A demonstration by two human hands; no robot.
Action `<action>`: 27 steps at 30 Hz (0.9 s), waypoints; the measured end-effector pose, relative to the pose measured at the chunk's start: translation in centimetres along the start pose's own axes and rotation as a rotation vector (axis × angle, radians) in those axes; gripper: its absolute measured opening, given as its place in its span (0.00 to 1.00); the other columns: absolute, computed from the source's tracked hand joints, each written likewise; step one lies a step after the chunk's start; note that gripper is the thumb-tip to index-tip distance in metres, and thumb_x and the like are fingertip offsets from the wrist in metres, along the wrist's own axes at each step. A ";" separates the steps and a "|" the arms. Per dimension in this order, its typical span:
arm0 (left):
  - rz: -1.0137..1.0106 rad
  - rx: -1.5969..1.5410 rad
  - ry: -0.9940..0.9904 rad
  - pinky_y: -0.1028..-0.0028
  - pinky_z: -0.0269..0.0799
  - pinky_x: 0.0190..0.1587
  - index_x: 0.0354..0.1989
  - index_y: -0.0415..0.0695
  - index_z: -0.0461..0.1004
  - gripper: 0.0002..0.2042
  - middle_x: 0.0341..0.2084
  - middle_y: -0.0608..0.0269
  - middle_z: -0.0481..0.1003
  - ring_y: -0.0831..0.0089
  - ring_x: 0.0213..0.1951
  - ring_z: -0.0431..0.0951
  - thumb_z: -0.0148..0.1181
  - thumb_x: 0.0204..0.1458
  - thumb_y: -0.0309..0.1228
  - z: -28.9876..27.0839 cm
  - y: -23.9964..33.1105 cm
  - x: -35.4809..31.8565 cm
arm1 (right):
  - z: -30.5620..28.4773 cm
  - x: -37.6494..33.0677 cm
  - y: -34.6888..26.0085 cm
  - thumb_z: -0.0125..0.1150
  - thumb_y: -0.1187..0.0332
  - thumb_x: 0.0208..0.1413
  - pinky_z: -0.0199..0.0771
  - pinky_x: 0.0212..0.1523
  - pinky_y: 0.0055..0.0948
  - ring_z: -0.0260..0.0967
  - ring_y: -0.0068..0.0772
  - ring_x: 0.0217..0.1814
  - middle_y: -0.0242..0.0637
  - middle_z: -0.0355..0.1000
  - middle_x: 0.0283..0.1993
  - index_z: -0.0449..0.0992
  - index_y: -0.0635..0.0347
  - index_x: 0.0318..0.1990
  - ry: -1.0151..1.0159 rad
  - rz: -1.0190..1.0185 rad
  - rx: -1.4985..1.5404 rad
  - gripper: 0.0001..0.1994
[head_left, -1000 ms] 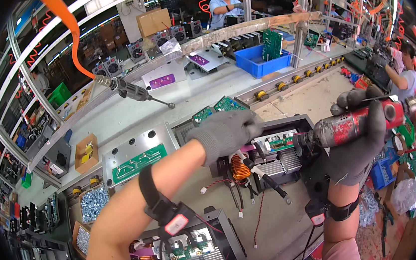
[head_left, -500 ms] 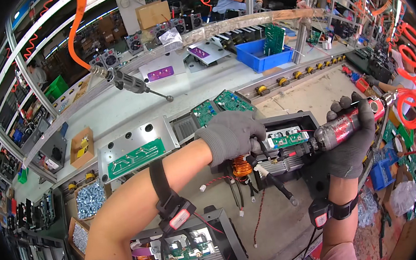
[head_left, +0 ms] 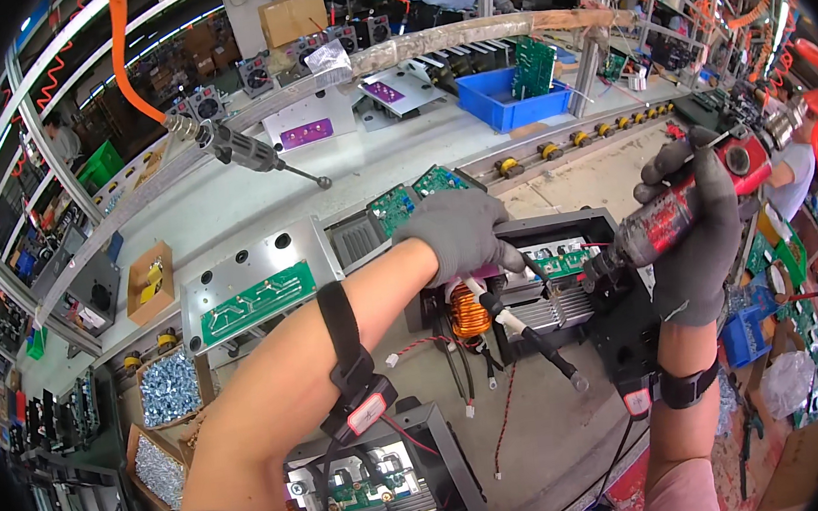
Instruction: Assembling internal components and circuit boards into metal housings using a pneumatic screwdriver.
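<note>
at a crowded assembly desk point(head_left: 581, 406), a worker's gloved left hand point(head_left: 456, 234) presses down on a black power unit point(head_left: 540, 287), its grey knit fingers point(head_left: 508, 258) bent over the unit's top edge beside a green circuit board point(head_left: 559, 263). the gloved right hand point(head_left: 699, 247) is clenched around a red-and-black electric screwdriver point(head_left: 685, 209), now tilted low with its tip at the board; a second earlier the tool was held higher and flatter, clear of the unit, and the left hand sat further left. the shift suggests, as a judgement, that a screw on the board is being driven. the unit lies at the middle of the desk, between both hands, with a shiny copper coil point(head_left: 469, 311) at its left end, ribbed metal fins point(head_left: 547, 311) below the board and loose red and black wires point(head_left: 502, 399) trailing toward the near edge. another matt grey screwdriver point(head_left: 246, 151) hangs from an orange hose point(head_left: 125, 51) above, a steel plate point(head_left: 254, 285) carries a second green board, and cardboard boxes of bright screws point(head_left: 168, 387) sit at the left.
</note>
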State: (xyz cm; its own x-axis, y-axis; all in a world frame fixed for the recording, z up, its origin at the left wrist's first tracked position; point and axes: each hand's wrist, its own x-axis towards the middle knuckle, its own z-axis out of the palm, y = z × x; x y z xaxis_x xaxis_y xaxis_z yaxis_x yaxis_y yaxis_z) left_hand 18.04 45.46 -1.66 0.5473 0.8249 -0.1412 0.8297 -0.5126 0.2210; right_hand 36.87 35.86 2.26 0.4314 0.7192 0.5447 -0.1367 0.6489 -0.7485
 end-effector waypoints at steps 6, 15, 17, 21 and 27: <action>0.019 -0.130 0.055 0.62 0.73 0.46 0.43 0.49 0.79 0.24 0.40 0.59 0.78 0.59 0.43 0.78 0.62 0.44 0.53 0.6 -0.8 1.1 | 1.1 2.2 1.1 0.57 0.66 0.55 0.73 0.29 0.26 0.70 0.27 0.29 0.37 0.71 0.29 0.70 0.65 0.40 -0.080 -0.109 -0.134 0.11; -0.225 -0.101 0.152 0.66 0.72 0.45 0.37 0.51 0.80 0.16 0.36 0.59 0.79 0.62 0.40 0.79 0.63 0.43 0.46 1.6 1.0 1.8 | -0.5 4.5 4.3 0.56 0.63 0.56 0.74 0.29 0.28 0.71 0.29 0.28 0.38 0.72 0.29 0.72 0.64 0.34 -0.049 0.055 -0.073 0.12; -0.226 -0.076 0.141 0.66 0.72 0.46 0.40 0.53 0.80 0.17 0.38 0.60 0.79 0.62 0.42 0.78 0.63 0.43 0.46 1.7 0.8 1.8 | -0.7 4.6 4.3 0.53 0.62 0.58 0.72 0.33 0.27 0.69 0.27 0.32 0.35 0.70 0.31 0.70 0.62 0.40 -0.078 0.131 -0.045 0.12; -0.256 -0.069 0.149 0.66 0.72 0.47 0.44 0.55 0.79 0.19 0.40 0.61 0.78 0.63 0.44 0.78 0.63 0.44 0.46 2.2 0.9 2.1 | -0.2 3.7 4.6 0.55 0.63 0.56 0.74 0.31 0.28 0.71 0.28 0.29 0.38 0.72 0.29 0.72 0.65 0.34 -0.056 0.035 -0.086 0.12; -0.229 -0.039 0.157 0.66 0.72 0.47 0.47 0.56 0.77 0.22 0.41 0.62 0.78 0.64 0.44 0.78 0.62 0.44 0.49 2.3 0.9 1.9 | 2.2 1.6 3.3 0.55 0.67 0.56 0.71 0.28 0.26 0.70 0.26 0.27 0.38 0.72 0.28 0.71 0.65 0.36 -0.138 -0.145 -0.146 0.09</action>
State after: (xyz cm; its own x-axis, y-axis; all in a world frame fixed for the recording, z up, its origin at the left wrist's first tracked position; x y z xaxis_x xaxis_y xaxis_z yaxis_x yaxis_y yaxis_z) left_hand 20.06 46.00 -3.91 0.3196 0.9467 -0.0413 0.9234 -0.3013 0.2378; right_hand 35.12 39.71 1.48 0.3097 0.6549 0.6893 0.0525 0.7121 -0.7001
